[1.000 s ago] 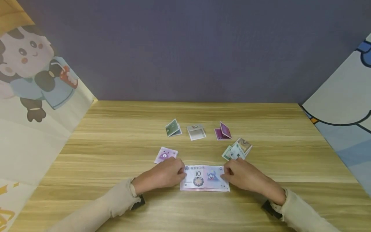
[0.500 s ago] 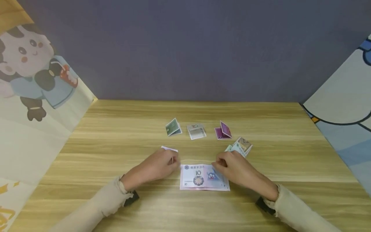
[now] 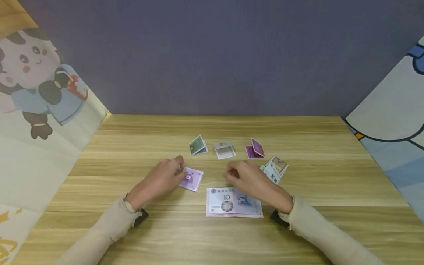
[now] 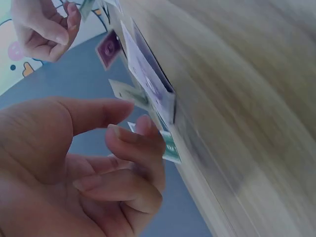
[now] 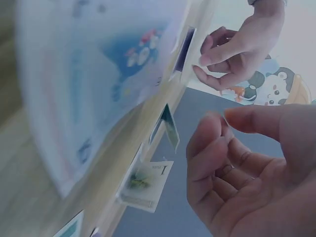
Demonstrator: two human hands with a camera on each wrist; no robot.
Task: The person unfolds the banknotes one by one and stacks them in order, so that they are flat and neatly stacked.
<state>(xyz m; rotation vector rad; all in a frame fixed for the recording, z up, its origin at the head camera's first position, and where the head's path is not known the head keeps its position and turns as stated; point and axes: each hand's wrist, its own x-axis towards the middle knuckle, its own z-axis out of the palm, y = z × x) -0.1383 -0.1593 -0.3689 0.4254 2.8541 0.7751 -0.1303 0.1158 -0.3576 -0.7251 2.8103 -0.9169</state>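
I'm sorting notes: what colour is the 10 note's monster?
Blue; the monster shows best in the right wrist view.

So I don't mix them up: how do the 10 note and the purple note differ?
The 10 note looks larger than the purple note. The 10 note lies nearly square to the far table edge; the purple note sits askew. The 10 note shows a blue creature, the purple note a purple one. Both rest printed side up.
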